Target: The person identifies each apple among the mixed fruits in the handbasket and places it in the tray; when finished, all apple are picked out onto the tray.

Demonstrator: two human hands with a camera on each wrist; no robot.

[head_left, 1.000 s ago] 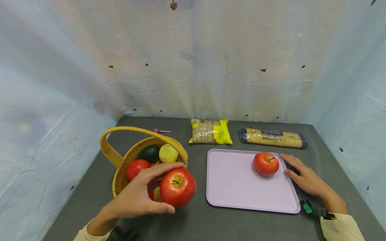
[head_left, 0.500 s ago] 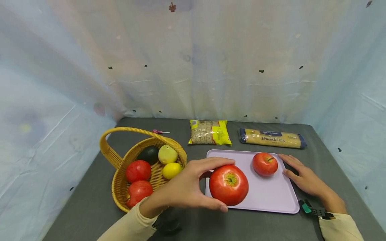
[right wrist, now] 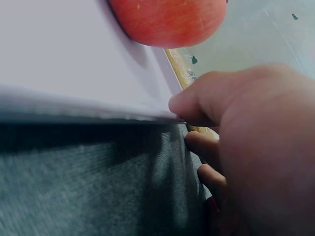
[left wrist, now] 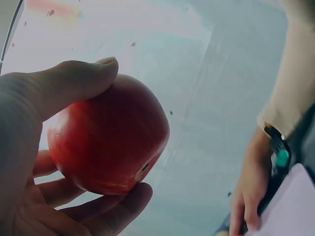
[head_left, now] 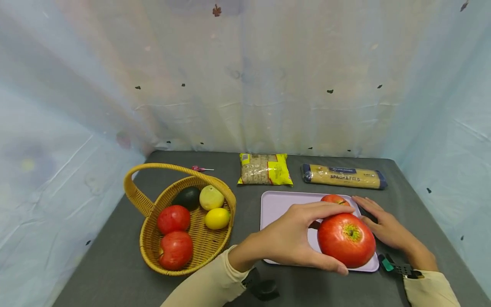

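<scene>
My left hand [head_left: 295, 234] grips a large red apple [head_left: 347, 241] from its left side, fingers on top and thumb below. It holds the apple over the right part of the lilac tray [head_left: 281, 204]. The left wrist view shows the thumb and fingers around the same apple [left wrist: 108, 132]. A second apple [head_left: 333, 198] sits at the tray's far right, partly hidden behind the held one. At the tray's right edge rests my right hand [head_left: 391, 228], its fingers relaxed. In the right wrist view its thumb touches the tray rim [right wrist: 170, 110].
To the left stands a yellow wicker basket [head_left: 209, 245] with a tall handle, holding red fruits [head_left: 176, 249], a lemon [head_left: 217, 218], a pale green fruit [head_left: 211, 197] and a dark green one [head_left: 186, 198]. Along the back lie a lollipop [head_left: 199, 168], a yellow bag [head_left: 264, 169] and a spaghetti pack [head_left: 343, 176].
My left hand has carried the apple rightward from above the basket to over the tray's right part. The lemon and lower red fruit in the basket have come into sight. The right hand stays put.
</scene>
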